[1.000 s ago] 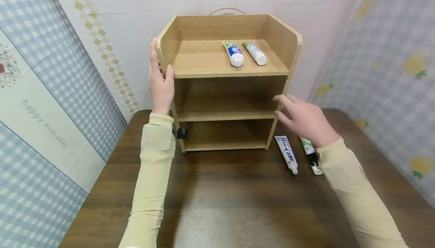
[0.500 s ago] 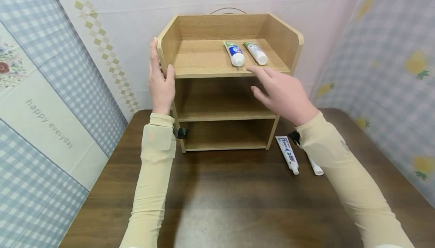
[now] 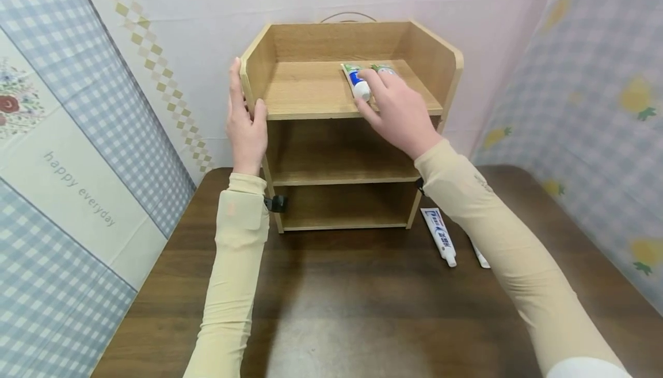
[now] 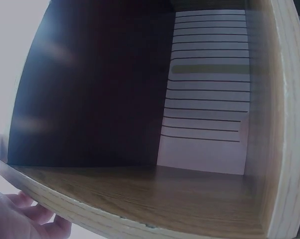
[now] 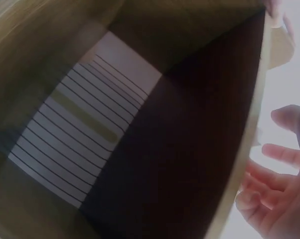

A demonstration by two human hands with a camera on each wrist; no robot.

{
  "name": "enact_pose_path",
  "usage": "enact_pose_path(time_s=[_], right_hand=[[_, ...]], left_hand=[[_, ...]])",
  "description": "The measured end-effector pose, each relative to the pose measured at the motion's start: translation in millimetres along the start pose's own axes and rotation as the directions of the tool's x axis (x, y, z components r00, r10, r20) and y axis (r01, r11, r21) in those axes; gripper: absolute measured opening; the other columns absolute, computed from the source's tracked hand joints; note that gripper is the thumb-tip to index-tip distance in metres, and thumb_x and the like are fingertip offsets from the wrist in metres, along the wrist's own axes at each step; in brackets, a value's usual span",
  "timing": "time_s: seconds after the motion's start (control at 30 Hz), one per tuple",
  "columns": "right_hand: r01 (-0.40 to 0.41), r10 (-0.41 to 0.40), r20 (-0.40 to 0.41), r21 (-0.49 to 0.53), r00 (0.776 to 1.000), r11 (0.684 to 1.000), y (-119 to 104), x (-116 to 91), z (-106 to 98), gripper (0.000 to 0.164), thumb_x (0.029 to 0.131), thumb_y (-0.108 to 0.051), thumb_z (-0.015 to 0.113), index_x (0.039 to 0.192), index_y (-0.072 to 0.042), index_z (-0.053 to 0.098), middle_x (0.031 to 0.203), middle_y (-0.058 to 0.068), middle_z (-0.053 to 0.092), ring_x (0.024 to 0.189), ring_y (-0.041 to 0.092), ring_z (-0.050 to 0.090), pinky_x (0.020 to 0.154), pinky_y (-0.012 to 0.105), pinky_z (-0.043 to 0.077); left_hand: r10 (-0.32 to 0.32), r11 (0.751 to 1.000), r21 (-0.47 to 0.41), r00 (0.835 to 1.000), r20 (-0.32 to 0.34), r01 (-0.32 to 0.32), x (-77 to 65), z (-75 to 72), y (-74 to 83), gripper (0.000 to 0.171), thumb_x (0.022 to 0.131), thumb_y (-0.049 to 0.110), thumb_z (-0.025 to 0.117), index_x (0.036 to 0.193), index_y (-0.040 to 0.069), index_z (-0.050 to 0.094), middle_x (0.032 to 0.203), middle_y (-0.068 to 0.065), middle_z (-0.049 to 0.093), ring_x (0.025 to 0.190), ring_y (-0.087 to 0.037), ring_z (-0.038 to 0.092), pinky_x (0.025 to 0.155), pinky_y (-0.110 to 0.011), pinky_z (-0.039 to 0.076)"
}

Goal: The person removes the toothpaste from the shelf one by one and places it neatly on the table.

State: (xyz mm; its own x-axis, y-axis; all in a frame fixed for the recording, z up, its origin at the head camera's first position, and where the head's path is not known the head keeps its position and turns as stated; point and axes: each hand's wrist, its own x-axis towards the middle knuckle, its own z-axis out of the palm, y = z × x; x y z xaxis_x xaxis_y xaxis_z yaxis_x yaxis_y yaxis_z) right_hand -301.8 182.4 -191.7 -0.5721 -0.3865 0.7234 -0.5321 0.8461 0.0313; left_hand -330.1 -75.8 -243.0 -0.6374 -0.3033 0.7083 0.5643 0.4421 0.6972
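Head view: 1 wooden shelf unit (image 3: 311,115), 3 levels, on brown table (image 3: 331,291). L hand (image 3: 247,136) grips unit's L side, thumb at front edge. R hand (image 3: 403,110) over top level, thumb & fingers spread apart; contact w/ tubes: can't tell. Up top: 1 blue-label tube (image 3: 357,83), cap fwd, & 1 green-end tube (image 3: 381,68), mostly hidden by R hand. On table, R of unit: 1 white-cap tube (image 3: 439,237), 1 sleeve-hidden tube (image 3: 481,256).

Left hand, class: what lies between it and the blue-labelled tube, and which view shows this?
The head view shows it: beside the left hand stands the left side panel, then comes bare top board up to the blue-labelled tube.
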Motion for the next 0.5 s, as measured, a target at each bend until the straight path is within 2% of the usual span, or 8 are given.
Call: enact_pose_path(time_s=[0.2, 0.37, 0.5], right_hand=[[-0.111, 0.117, 0.12, -0.056, 0.986, 0.992, -1, 12, 8, 0.041, 0.096, -0.036, 0.05, 0.123, -0.006, 0.052, 0.094, 0.015, 0.059, 0.087, 0.031, 0.055, 0.067, 0.047, 0.048], [-0.169, 0.188, 0.214, -0.106, 0.958, 0.98, -2, 23, 9, 0.039, 0.095, -0.041, 0.048, 0.113, -0.006, 0.051, 0.092, 0.013, 0.057, 0.09, 0.03, 0.054, 0.068, 0.046, 0.045], [-0.221, 0.258, 0.271, -0.161, 0.927, 0.962, -4, 33, 7, 0.046, 0.096, -0.048, 0.043, 0.116, -0.007, 0.047, 0.097, 0.013, 0.059, 0.09, 0.032, 0.057, 0.069, 0.049, 0.048]], left_hand=[[-0.009, 1.0, -0.004, 1.0, 0.002, 0.009, -2.5, 0.4, -1.1, 0.068, 0.091, 0.011, 0.045, 0.151, 0.037, 0.029, 0.152, 0.021, 0.035, 0.116, -0.011, 0.048, 0.09, -0.035, 0.042], [-0.008, 1.0, -0.007, 1.0, 0.003, 0.008, -1.2, 0.3, 0.1, 0.067, 0.091, 0.012, 0.046, 0.151, 0.037, 0.029, 0.152, 0.022, 0.036, 0.118, -0.01, 0.048, 0.091, -0.035, 0.042], [-0.005, 1.0, -0.012, 1.0, 0.0, 0.005, 0.8, 0.8, 0.6, 0.067, 0.091, 0.012, 0.045, 0.151, 0.037, 0.029, 0.151, 0.022, 0.036, 0.116, -0.01, 0.049, 0.091, -0.033, 0.043]])
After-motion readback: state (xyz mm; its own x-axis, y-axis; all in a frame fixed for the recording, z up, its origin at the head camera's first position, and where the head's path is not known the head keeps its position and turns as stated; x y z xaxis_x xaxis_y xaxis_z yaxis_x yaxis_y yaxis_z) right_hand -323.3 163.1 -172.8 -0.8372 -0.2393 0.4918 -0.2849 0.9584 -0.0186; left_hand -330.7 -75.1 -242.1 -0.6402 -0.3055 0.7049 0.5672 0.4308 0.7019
